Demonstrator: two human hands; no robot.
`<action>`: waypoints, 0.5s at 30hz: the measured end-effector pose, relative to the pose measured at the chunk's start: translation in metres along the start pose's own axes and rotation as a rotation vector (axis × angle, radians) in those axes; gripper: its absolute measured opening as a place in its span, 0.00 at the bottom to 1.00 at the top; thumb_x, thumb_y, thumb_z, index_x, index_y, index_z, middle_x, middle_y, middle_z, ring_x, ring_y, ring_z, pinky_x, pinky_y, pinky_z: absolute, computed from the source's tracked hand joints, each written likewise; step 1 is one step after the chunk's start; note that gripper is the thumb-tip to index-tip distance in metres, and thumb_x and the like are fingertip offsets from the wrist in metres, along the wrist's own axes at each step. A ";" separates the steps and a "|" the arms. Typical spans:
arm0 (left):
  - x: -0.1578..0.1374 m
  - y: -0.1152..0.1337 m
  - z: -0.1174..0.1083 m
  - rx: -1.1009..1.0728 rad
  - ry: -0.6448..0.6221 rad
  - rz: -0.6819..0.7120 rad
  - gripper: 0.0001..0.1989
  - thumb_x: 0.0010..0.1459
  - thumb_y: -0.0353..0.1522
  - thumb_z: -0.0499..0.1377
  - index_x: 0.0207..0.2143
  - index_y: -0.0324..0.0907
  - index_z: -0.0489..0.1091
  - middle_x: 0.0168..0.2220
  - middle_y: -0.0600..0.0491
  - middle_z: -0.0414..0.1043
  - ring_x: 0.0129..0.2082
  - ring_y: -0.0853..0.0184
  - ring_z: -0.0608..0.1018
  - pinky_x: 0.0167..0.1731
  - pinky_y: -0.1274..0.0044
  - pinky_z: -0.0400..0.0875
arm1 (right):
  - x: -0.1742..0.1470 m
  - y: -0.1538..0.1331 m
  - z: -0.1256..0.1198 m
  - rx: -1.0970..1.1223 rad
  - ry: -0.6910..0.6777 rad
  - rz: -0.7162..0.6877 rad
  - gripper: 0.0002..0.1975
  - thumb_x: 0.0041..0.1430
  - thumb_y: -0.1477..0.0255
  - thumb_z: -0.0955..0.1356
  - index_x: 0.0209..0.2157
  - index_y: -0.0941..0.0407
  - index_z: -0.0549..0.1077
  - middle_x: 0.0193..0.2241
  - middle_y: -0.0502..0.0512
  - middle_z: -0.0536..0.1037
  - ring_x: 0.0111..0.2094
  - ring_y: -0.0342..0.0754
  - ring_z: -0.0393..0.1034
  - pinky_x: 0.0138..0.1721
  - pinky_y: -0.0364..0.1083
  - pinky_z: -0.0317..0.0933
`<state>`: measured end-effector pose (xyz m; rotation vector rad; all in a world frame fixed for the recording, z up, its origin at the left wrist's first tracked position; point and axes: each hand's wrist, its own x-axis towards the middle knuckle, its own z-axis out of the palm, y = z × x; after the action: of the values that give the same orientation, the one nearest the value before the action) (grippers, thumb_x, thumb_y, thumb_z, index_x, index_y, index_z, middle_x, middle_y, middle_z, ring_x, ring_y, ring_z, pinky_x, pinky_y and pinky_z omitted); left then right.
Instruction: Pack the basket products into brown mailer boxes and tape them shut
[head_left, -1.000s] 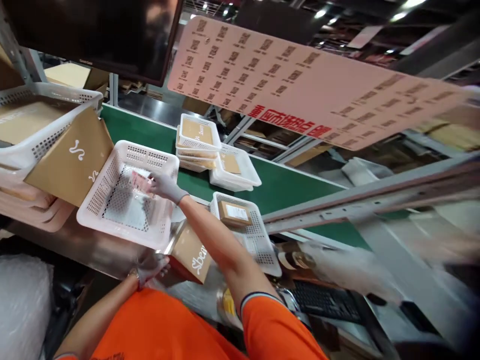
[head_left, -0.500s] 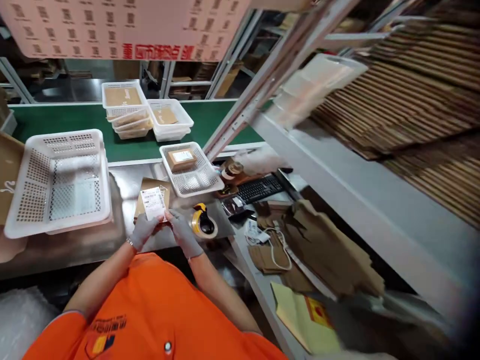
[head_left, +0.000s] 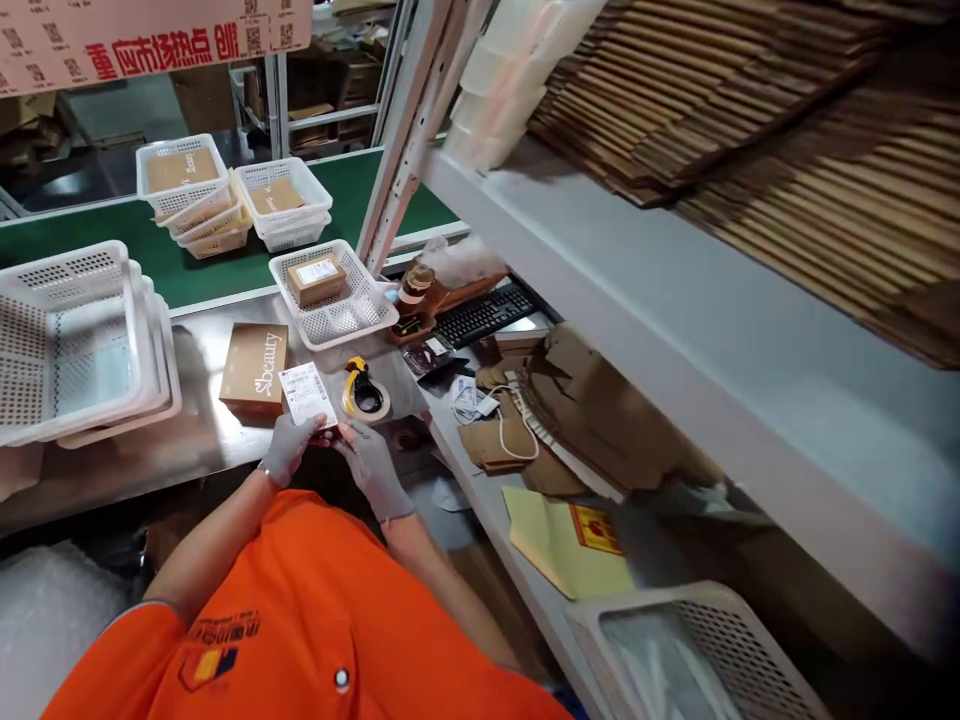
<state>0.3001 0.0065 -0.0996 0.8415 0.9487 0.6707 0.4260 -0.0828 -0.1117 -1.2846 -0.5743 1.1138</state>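
A white printed shipping label (head_left: 306,392) is held between my two gloved hands, just above the metal table's front edge. My left hand (head_left: 292,447) pinches its lower left side. My right hand (head_left: 367,460) has its fingertips closed at the label's lower right corner. Left of the label a brown cardboard box (head_left: 255,368) marked "beauty" lies on the metal table (head_left: 199,400). To the right is a yellow and black tape dispenser (head_left: 365,390) with its tape roll. Behind the label a white plastic basket (head_left: 330,325) contains a small labelled box (head_left: 316,279).
Stacked white baskets (head_left: 150,350) stand at the left. More baskets with boxes (head_left: 184,190) sit on the green conveyor (head_left: 199,285). At the right are a keyboard (head_left: 484,312), folded cardboard (head_left: 600,410), a yellow envelope (head_left: 562,540) and a shelf (head_left: 660,310) of flat cartons.
My view has turned to the right, so the scene has shifted left. The label, earlier in front of the box, now appears beside it to the right, still in my hands.
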 end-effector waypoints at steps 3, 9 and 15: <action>-0.007 -0.009 0.007 -0.014 0.034 0.012 0.26 0.48 0.38 0.81 0.47 0.35 0.82 0.47 0.38 0.87 0.32 0.60 0.85 0.30 0.69 0.83 | -0.008 -0.001 -0.009 0.167 0.010 0.085 0.24 0.53 0.47 0.78 0.39 0.52 0.80 0.42 0.61 0.86 0.44 0.61 0.82 0.50 0.60 0.80; -0.013 -0.016 0.010 -0.006 0.019 -0.003 0.25 0.50 0.38 0.80 0.47 0.33 0.82 0.47 0.37 0.87 0.32 0.60 0.86 0.30 0.69 0.84 | -0.016 0.000 -0.016 0.189 0.023 0.119 0.22 0.50 0.50 0.80 0.39 0.52 0.83 0.41 0.59 0.87 0.44 0.58 0.82 0.50 0.56 0.79; -0.008 -0.002 -0.002 -0.016 -0.003 -0.040 0.25 0.49 0.38 0.80 0.45 0.34 0.82 0.44 0.38 0.87 0.32 0.59 0.86 0.31 0.70 0.84 | -0.007 0.002 -0.001 0.212 0.034 0.097 0.20 0.48 0.54 0.81 0.35 0.53 0.84 0.39 0.59 0.87 0.44 0.60 0.82 0.49 0.58 0.79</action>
<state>0.2951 0.0001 -0.0987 0.8072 0.9535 0.6421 0.4230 -0.0895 -0.1124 -1.1548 -0.3609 1.1972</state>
